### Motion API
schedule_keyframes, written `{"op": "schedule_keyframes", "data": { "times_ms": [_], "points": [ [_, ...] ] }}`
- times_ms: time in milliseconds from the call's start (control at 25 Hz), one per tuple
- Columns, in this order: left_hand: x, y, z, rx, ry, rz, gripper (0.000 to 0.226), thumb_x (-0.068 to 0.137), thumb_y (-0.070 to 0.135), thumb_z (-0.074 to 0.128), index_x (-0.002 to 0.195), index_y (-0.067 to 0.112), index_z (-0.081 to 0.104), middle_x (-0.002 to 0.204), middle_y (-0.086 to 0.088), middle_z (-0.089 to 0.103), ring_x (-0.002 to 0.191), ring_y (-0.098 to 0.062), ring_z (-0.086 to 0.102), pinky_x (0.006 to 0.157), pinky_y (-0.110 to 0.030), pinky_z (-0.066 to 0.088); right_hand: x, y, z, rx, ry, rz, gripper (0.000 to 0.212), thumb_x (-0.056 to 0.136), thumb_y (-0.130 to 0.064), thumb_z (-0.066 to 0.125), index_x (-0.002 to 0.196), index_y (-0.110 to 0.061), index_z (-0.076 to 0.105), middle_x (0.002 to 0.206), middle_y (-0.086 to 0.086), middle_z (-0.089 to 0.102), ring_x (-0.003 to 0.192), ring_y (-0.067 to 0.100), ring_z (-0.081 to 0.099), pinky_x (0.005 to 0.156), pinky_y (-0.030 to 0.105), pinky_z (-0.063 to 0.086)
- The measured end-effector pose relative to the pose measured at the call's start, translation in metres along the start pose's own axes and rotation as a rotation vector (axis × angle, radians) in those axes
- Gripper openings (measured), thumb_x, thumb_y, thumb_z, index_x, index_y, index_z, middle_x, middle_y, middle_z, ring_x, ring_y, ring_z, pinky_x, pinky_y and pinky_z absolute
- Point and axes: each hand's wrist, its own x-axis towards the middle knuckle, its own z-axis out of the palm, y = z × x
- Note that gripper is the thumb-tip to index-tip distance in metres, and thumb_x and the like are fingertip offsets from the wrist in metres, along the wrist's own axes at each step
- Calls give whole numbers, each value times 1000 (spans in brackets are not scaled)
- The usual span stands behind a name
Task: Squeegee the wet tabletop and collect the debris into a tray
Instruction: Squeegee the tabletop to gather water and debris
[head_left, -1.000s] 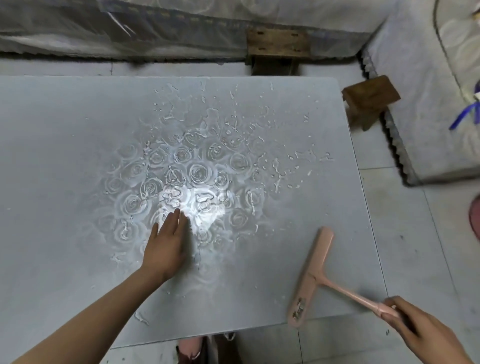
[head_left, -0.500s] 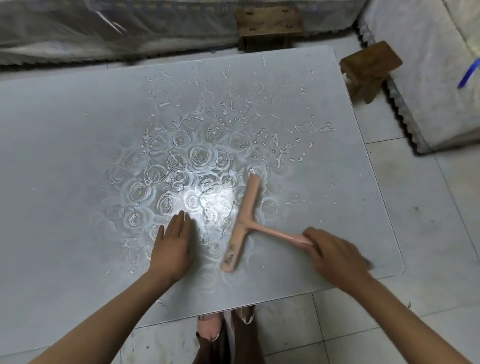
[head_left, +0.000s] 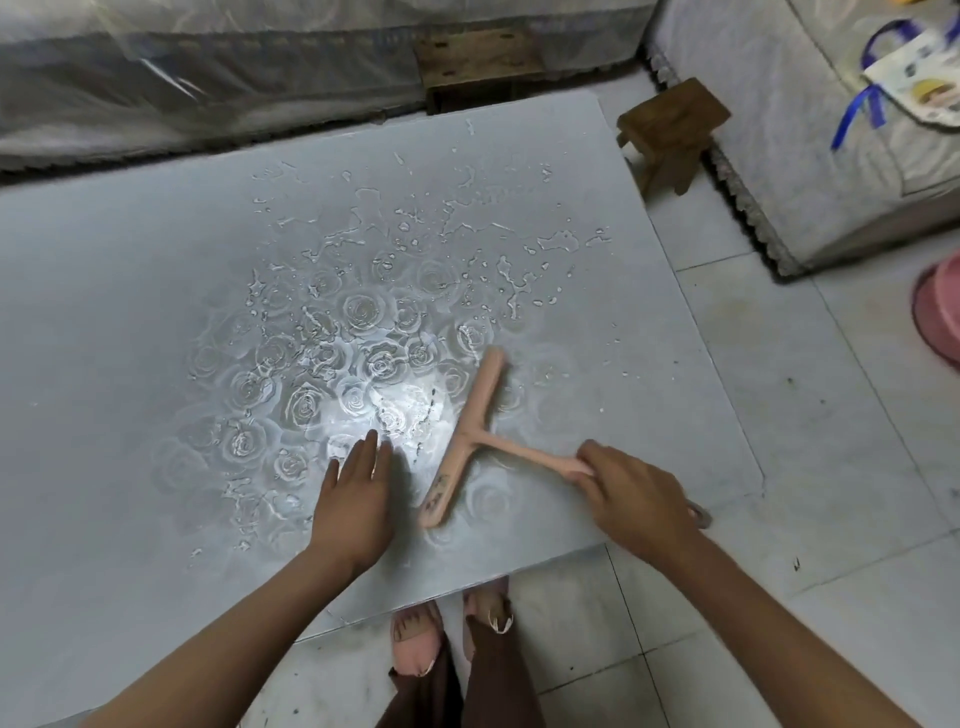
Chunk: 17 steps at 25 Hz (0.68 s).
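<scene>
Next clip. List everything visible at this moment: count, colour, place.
tabletop: 1, grey with rose pattern, wet, centre
water: many drops, clear, tabletop's middle and far right
squeegee: 1, pink, on tabletop near front edge
stool: 1, brown wood, floor beyond far right corner
wood block: 1, brown, behind far edge
plastic sheet: 1, clear, top left
quilted cover: 1, white, top right
bag: 1, white with blue ribbon, on quilted cover
round thing: 1, pink, cut off at right edge
floor: pale tiles, right and front
slippers: 2, pink, below front edge
trousers: 1, brown, bottom centre
left hand: flat on tabletop, left of squeegee
right hand: grips squeegee handle
</scene>
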Motion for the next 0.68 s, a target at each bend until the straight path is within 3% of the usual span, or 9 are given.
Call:
{"op": "schedule_keyframes", "data": {
  "times_ms": [240,320,400,480,560,640,680],
  "points": [
    [9,63,3,45,-79,84,71,93,9,36,153,10,-1,161,-8,-5,149,-22,3,120,-39,9,-114,179,-58,-35,39,373,24,92,-54,42,81,-32,42,66,-17,53,63,14,56,53,30,42],
    [18,80,6,43,-87,75,68,94,10,35,152,10,2,161,-9,-3,148,-23,3,120,-40,10,-112,210,-55,-122,28,322,24,92,-50,44,78,-32,39,64,-14,52,59,12,56,50,29,43],
    [28,96,10,61,-96,29,64,94,10,37,151,10,9,161,-10,0,148,-24,5,119,-40,13,-90,226,-57,-246,-9,210,28,89,-41,57,73,-31,36,57,-12,45,45,12,45,39,24,30],
    [35,115,18,78,-105,-44,59,91,9,41,147,7,20,158,-13,8,146,-28,13,117,-40,20,-69,241,-66,-292,9,37,30,81,-33,71,72,-27,43,55,-12,40,39,13,36,38,21,16],
    [39,130,24,106,-97,-118,52,88,9,43,138,5,31,152,-18,18,139,-33,22,110,-39,31,-49,241,-62,-249,-19,-23,15,88,-36,64,84,-26,54,67,-10,50,52,17,53,45,27,26],
    [42,146,28,110,-116,-195,51,87,9,43,136,3,32,150,-19,19,137,-35,23,104,-38,36,-29,222,-41,-168,-68,-24,19,96,-40,48,104,-24,56,88,-7,60,80,19,62,59,32,37],
    [44,151,28,107,-117,-220,51,87,8,43,136,3,31,150,-19,17,137,-35,23,103,-39,37,-22,206,-30,-127,-47,-79,20,95,-37,50,105,-22,57,89,-5,61,79,22,63,59,32,40]
  ]
}}
